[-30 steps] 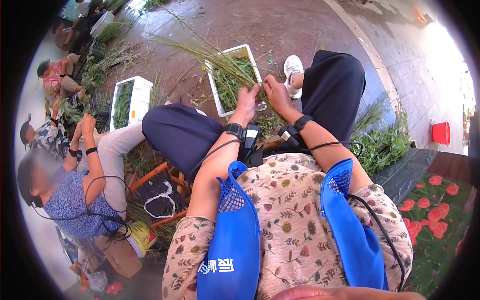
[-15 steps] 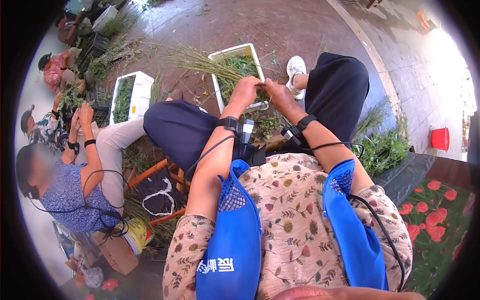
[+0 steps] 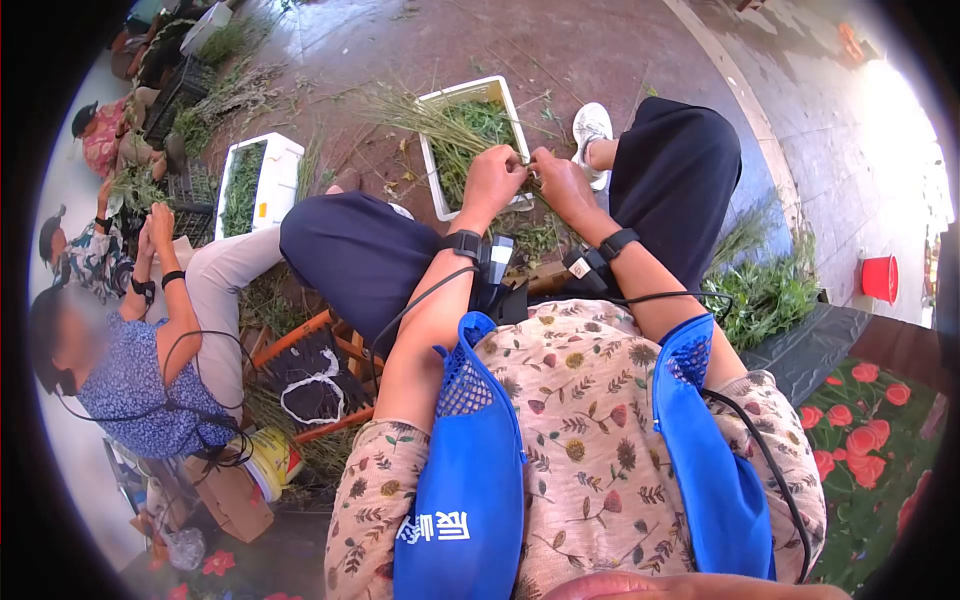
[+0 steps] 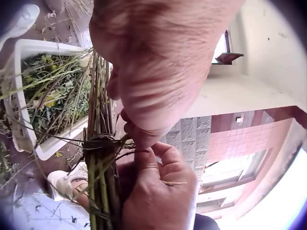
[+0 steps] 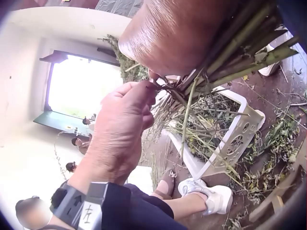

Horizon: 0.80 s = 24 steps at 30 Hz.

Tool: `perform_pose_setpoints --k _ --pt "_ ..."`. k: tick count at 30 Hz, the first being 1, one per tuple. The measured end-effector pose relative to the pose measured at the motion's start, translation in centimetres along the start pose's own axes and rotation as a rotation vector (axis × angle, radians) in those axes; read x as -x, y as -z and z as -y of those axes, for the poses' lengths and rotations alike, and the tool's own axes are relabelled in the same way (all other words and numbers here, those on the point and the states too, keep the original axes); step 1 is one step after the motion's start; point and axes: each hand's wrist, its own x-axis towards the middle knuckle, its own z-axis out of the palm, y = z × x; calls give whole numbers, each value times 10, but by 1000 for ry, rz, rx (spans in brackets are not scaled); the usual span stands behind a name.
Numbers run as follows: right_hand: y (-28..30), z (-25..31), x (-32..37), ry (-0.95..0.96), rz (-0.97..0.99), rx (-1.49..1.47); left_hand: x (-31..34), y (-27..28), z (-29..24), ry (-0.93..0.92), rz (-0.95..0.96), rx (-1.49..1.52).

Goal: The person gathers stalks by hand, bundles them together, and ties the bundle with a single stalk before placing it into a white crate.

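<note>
A bundle of long thin green-brown plant stems (image 4: 100, 179) stands close against my hands in the left wrist view. A thin twisted strand (image 4: 101, 143) wraps round its middle. My left hand (image 3: 493, 187) pinches the strand beside the bundle with thumb and fingers. Right up against it, my right hand (image 3: 566, 188) pinches there too, with its thumb and curled forefinger showing in the left wrist view. The fingertips meet at the knot-like twist (image 5: 165, 87) in the right wrist view. Leafy ends of the bundle (image 3: 435, 118) reach over a white plastic crate.
The white crate (image 3: 432, 178) with cut greens stands on the floor beyond my hands. Another white box (image 3: 283, 190) of greens is to the left, near a seated person (image 3: 150, 370). Loose leafy stems (image 3: 765, 290) lie at right, and a red bucket (image 3: 880, 278) stands farther off.
The hands have come together at the strand, then drawn slightly apart. The bundle's long stems, earlier stretching far up and left, now lie lower over the crate.
</note>
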Motion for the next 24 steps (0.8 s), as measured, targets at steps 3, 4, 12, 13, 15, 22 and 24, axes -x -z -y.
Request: perform_pose_setpoints --k 3,4,12,13,15,22,24 --pt "-3 -6 3 -55 69 139 4 -3 5 -31 -86 -134" --pt "1 -10 8 -109 77 146 6 -6 12 -45 -121 -197" --pt "-8 -49 10 -347 79 -222 -3 40 54 188 -49 41" --pt "-10 -47 13 -347 49 -284 1 41 55 261 -21 120" --pt "-6 -44 -1 -481 182 -284 4 41 55 403 23 279" --pt "-27 -18 -50 -727 511 -616 2 40 53 408 6 403" --pt "-37 -15 -51 -648 739 -912 4 41 51 415 -11 447"
